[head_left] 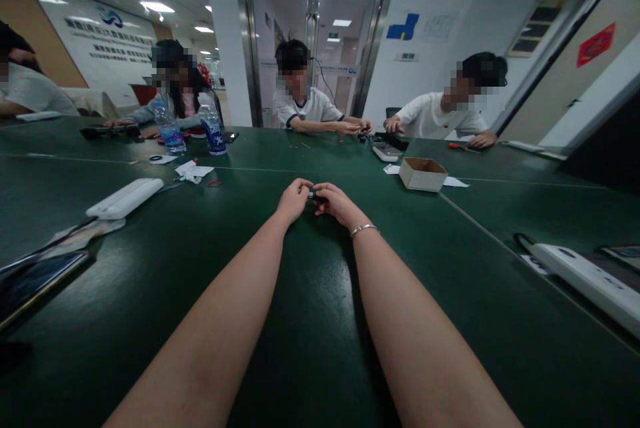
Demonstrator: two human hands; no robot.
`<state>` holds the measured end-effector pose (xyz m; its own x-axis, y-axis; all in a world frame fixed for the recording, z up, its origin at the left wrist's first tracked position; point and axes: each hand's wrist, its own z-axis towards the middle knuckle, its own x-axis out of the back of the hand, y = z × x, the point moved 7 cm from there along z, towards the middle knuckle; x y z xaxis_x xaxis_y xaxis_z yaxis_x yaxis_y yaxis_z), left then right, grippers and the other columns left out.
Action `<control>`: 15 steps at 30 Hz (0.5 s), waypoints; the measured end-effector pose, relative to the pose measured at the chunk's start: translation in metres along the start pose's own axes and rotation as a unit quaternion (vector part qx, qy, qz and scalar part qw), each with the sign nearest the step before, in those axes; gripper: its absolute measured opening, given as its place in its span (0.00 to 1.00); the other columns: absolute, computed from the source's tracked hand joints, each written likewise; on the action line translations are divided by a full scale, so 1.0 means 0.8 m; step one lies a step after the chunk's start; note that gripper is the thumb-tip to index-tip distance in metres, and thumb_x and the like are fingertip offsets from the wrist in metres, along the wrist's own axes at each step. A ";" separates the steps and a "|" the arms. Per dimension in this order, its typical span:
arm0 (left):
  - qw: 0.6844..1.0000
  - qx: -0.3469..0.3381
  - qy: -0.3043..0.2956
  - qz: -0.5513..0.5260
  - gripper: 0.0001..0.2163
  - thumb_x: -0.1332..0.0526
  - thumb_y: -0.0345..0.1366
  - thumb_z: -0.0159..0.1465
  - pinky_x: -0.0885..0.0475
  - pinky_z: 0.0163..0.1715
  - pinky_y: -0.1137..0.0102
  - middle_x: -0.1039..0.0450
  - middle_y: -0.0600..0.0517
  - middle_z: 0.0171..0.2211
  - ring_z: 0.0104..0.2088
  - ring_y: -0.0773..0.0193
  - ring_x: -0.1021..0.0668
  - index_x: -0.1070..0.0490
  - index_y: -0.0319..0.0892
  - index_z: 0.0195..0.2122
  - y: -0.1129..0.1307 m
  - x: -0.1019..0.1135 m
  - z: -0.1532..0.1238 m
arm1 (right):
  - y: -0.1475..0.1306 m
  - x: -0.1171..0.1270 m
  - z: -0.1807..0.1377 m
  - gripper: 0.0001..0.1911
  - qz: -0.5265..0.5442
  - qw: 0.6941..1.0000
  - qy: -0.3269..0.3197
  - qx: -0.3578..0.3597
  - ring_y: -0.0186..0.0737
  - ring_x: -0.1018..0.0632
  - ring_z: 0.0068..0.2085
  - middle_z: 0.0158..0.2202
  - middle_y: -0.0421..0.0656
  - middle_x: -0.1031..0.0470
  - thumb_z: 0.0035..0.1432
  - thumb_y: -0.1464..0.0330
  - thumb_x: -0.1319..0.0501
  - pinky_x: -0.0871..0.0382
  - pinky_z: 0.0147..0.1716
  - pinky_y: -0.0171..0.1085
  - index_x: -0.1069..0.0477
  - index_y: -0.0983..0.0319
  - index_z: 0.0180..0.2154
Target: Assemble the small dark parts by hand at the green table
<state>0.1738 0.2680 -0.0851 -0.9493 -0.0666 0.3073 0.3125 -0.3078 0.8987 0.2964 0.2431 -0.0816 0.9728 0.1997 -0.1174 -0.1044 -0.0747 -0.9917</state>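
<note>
Both my arms reach out over a dark green table (305, 295). Between my fingertips is a small dark object with a shiny metal end (312, 195), too small to name for certain. My left hand (294, 203) pinches its metal end from the left. From the right, my right hand (337, 205) closes on its black part, with a silver bracelet (364, 229) round the wrist. The fingers hide most of the object.
Left are a white power strip (125, 199), a phone (40, 281), paper scraps (194, 172) and two bottles (213, 125). Right are a small box (423, 175) and another power strip (590, 281). Several people sit across, one person's hands (357, 127) handling something small.
</note>
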 end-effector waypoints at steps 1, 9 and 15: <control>1.000 -0.002 0.001 0.001 0.12 0.49 0.32 0.62 0.34 0.30 0.72 0.28 0.52 0.30 0.27 0.67 0.29 0.28 0.41 0.41 0.001 0.000 0.000 | 0.000 0.000 0.000 0.07 0.007 1.000 0.001 0.000 0.27 0.34 0.17 0.21 0.34 0.33 0.58 0.77 0.43 0.26 0.20 0.31 0.35 0.61 0.38; 1.000 -0.006 0.006 0.004 0.11 0.48 0.32 0.62 0.36 0.27 0.73 0.28 0.52 0.30 0.26 0.68 0.30 0.28 0.41 0.40 0.002 0.001 0.000 | 0.000 -0.001 0.001 0.06 0.004 1.000 -0.004 -0.005 0.29 0.32 0.18 0.22 0.37 0.32 0.60 0.78 0.45 0.26 0.20 0.31 0.32 0.63 0.35; 0.999 0.012 0.005 -0.033 0.11 0.46 0.40 0.63 0.41 0.21 0.74 0.36 0.56 0.19 0.19 0.70 0.35 0.30 0.40 0.29 0.005 0.003 -0.002 | 0.003 0.003 0.005 0.10 0.026 1.000 -0.005 0.011 0.30 0.27 0.23 0.26 0.38 0.28 0.53 0.82 0.43 0.24 0.25 0.31 0.32 0.63 0.34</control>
<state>0.1728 0.2654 -0.0812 -0.9681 -0.0573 0.2439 0.2499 -0.2898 0.9239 0.2979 0.2477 -0.0844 0.9637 0.2062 -0.1697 -0.1600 -0.0631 -0.9851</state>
